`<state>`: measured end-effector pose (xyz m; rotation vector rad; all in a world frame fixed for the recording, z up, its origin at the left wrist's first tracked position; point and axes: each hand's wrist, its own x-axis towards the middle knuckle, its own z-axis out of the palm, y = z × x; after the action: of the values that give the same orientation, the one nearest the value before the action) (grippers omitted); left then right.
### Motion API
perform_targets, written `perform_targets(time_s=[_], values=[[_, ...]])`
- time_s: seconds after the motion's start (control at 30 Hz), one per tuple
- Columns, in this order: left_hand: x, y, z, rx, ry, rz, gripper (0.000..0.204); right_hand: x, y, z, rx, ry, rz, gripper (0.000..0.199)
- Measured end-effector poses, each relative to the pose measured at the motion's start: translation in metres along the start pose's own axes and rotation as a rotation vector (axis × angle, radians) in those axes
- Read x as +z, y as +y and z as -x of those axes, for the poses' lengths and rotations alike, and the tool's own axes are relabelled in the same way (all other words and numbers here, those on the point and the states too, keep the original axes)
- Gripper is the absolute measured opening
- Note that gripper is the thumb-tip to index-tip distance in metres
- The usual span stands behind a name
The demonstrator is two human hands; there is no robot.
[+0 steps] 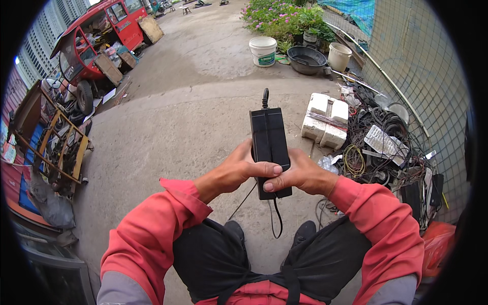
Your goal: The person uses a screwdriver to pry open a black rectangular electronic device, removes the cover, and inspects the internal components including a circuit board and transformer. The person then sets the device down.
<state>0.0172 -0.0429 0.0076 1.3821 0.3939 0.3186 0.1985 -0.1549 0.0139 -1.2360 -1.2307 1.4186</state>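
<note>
Between my hands is a black power adapter (268, 132), a long box held upright in front of me over the concrete. A thick ribbed cord end (265, 97) sticks up from its far end. From the near end a thin black cable (279, 223) hangs in a loop. My left hand (236, 170) grips the adapter's left side, its thumb lying across the front face. On the opposite side my right hand (304, 175) holds it, the thumb pressed just below the left one. The other fingers of both hands are mostly hidden behind the box.
To my right lies a heap of tangled cables (373, 147) beside a wire fence (437, 76), with white foam blocks (325, 119) at its edge. Farther off stand a white bucket (263, 51) and a black basin (307, 60). A red three-wheeled vehicle (124, 30) and a wooden frame (63, 147) are at left.
</note>
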Motion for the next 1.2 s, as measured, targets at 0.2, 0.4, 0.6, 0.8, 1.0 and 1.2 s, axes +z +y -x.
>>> perform_targets(time_s=[0.2,0.4,0.6,0.8,1.0,1.2], values=[[0.001,0.001,0.002,0.006,0.015,-0.008,0.063,0.000,-0.002,0.002,-0.008,-0.011,-0.005,0.078],[-0.004,0.020,0.011,0.013,-0.079,0.056,0.070,-0.009,-0.018,0.013,-0.006,-0.053,-0.062,0.071],[-0.006,0.009,0.006,-0.028,-0.092,0.173,0.061,-0.011,-0.002,0.008,0.053,-0.046,-0.180,0.064],[-0.014,-0.002,0.001,-0.108,0.008,0.304,0.055,-0.018,0.017,0.002,0.103,0.002,-0.457,0.058],[-0.010,0.002,0.001,-0.115,-0.013,0.360,0.053,-0.041,0.032,0.001,0.159,-0.060,-0.630,0.048],[-0.021,-0.002,0.001,-0.083,-0.058,0.358,0.056,-0.048,0.024,0.001,0.120,-0.138,-0.762,0.057]])
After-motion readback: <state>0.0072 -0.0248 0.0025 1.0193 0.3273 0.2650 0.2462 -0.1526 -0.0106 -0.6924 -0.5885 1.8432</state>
